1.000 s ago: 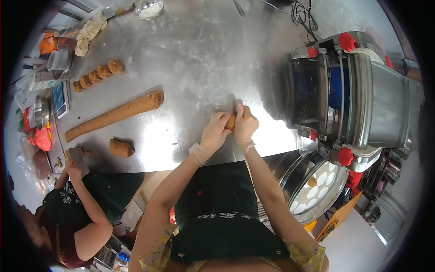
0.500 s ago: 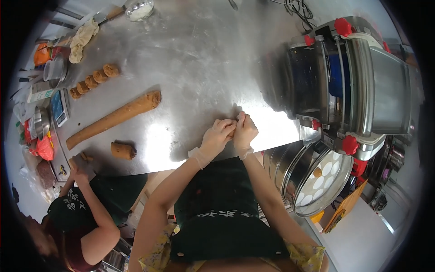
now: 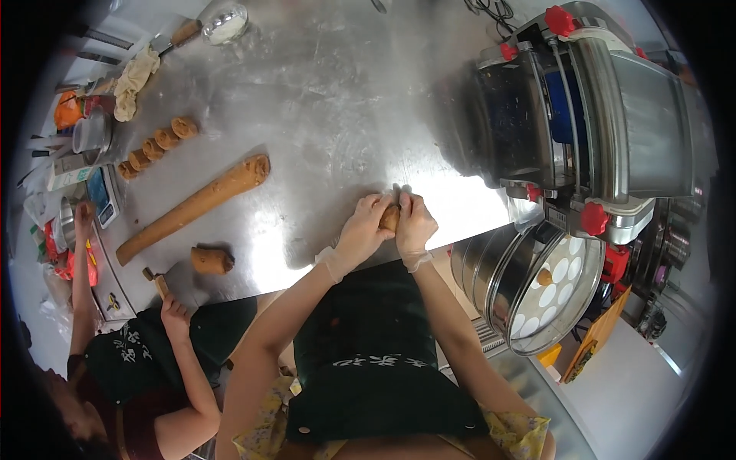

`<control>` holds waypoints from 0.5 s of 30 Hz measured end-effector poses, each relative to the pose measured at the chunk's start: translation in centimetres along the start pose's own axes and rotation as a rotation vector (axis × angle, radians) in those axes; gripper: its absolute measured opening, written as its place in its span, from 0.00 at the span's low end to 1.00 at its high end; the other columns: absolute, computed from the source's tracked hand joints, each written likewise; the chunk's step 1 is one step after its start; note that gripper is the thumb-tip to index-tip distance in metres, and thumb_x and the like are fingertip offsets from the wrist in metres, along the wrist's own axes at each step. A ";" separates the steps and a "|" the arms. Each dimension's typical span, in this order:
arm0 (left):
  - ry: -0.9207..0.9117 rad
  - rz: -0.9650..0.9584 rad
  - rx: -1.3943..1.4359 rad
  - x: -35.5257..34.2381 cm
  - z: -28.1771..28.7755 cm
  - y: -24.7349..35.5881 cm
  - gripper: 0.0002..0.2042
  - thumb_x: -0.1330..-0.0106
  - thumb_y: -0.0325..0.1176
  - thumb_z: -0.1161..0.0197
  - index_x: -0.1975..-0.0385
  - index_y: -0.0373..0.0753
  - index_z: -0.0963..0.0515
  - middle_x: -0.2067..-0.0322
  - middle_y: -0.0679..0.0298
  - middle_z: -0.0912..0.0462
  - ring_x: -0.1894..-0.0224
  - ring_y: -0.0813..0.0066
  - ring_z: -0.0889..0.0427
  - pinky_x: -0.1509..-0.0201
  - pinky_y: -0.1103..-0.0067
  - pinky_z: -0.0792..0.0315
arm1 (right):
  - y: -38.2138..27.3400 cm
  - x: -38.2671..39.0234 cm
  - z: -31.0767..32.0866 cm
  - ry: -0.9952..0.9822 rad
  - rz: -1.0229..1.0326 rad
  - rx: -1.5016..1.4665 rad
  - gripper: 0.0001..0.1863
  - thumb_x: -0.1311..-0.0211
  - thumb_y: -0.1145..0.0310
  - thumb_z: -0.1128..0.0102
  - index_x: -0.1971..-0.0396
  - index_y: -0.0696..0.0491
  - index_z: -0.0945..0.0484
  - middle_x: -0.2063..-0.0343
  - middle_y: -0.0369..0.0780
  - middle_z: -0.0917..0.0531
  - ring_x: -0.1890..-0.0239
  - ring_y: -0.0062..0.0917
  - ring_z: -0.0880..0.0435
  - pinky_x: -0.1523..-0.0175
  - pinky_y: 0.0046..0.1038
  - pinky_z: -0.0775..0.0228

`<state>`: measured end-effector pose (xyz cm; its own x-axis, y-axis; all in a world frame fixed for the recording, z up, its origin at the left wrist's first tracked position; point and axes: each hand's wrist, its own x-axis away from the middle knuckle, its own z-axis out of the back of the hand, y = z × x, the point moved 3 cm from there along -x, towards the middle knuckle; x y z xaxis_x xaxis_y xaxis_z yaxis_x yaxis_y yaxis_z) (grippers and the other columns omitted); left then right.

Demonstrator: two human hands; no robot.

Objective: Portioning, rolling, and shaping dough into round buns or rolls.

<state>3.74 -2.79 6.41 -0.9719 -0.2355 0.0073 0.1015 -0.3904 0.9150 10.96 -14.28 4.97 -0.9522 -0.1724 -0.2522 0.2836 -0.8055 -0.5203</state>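
Both hands wear clear plastic gloves and meet above the steel table (image 3: 322, 100), near its front edge. My left hand (image 3: 364, 230) is curled around a small brown dough piece (image 3: 389, 218), and my right hand (image 3: 415, 226) closes on its other side, so much of the piece is hidden by fingers. To their left lie a long brown dough roll (image 3: 192, 208), a short thick dough piece (image 3: 211, 260) and, farther back, a row of several cut dough pieces (image 3: 165, 138).
A steel machine with red knobs (image 3: 644, 123) occupies the right. Below it sits a round steamer (image 3: 552, 291) with white paper discs. A co-worker (image 3: 188, 387) works at lower left, beside a scale (image 3: 101, 198) and bowls. A cloth (image 3: 134, 84) and metal bowl (image 3: 226, 23) lie at the back.
The co-worker's hands have separated: one has reached up toward the scale and bowls, the other moved right with a small wooden-handled tool. My fingers have shifted slightly around the dough.
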 end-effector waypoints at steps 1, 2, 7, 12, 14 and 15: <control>-0.076 0.018 -0.111 -0.1 -0.3 -0.1 0.25 0.49 0.27 0.29 0.48 0.41 0.24 0.49 0.67 0.24 0.48 0.61 0.26 0.49 0.69 0.24 | 0.1 0.2 0.2 -0.095 -0.079 0.032 0.15 0.30 0.61 0.43 0.75 0.54 0.20 0.82 0.43 0.19 0.81 0.40 0.20 0.73 0.39 0.29; -0.152 0.037 -0.222 -0.2 -0.5 -0.2 0.24 0.49 0.28 0.29 0.49 0.41 0.24 0.50 0.68 0.24 0.49 0.63 0.26 0.49 0.70 0.24 | 0.2 0.5 0.2 -0.191 -0.158 0.065 0.14 0.30 0.62 0.43 0.73 0.54 0.20 0.81 0.43 0.18 0.80 0.40 0.20 0.73 0.39 0.28; -0.147 -0.131 -0.354 2.7 -1.5 0.7 0.22 0.48 0.29 0.29 0.51 0.42 0.23 0.50 0.70 0.24 0.52 0.64 0.26 0.52 0.70 0.24 | -0.1 3.0 1.6 -0.191 -0.037 0.073 0.11 0.29 0.63 0.44 0.67 0.55 0.21 0.73 0.46 0.17 0.74 0.40 0.18 0.68 0.41 0.27; -0.149 -0.107 -0.452 -0.2 -1.8 3.8 0.26 0.45 0.36 0.32 0.46 0.35 0.26 0.44 0.57 0.26 0.40 0.55 0.30 0.37 0.69 0.30 | 2.8 3.2 2.3 -0.072 -0.324 -0.165 0.12 0.28 0.65 0.45 0.61 0.59 0.19 0.70 0.46 0.15 0.69 0.35 0.15 0.62 0.35 0.24; -0.227 -0.164 -0.711 -0.9 -3.1 3.7 0.27 0.44 0.38 0.32 0.44 0.33 0.27 0.42 0.54 0.27 0.36 0.52 0.34 0.34 0.68 0.33 | 2.5 2.3 3.8 -0.104 -0.382 -0.262 0.12 0.28 0.66 0.46 0.59 0.59 0.19 0.70 0.45 0.15 0.69 0.32 0.16 0.61 0.32 0.24; -0.311 -0.240 -0.961 -1.2 -4.3 3.5 0.29 0.43 0.39 0.33 0.43 0.31 0.28 0.40 0.50 0.29 0.32 0.50 0.37 0.30 0.68 0.37 | 2.9 1.7 4.6 -0.119 -0.443 -0.349 0.13 0.27 0.66 0.46 0.58 0.60 0.19 0.70 0.44 0.16 0.70 0.29 0.17 0.60 0.29 0.25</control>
<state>6.13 -7.66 7.87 -0.9870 0.1287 0.0958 -0.1077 -0.9740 0.1992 9.67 -19.49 6.79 -0.9892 0.0597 0.1339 -0.1434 -0.5842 -0.7989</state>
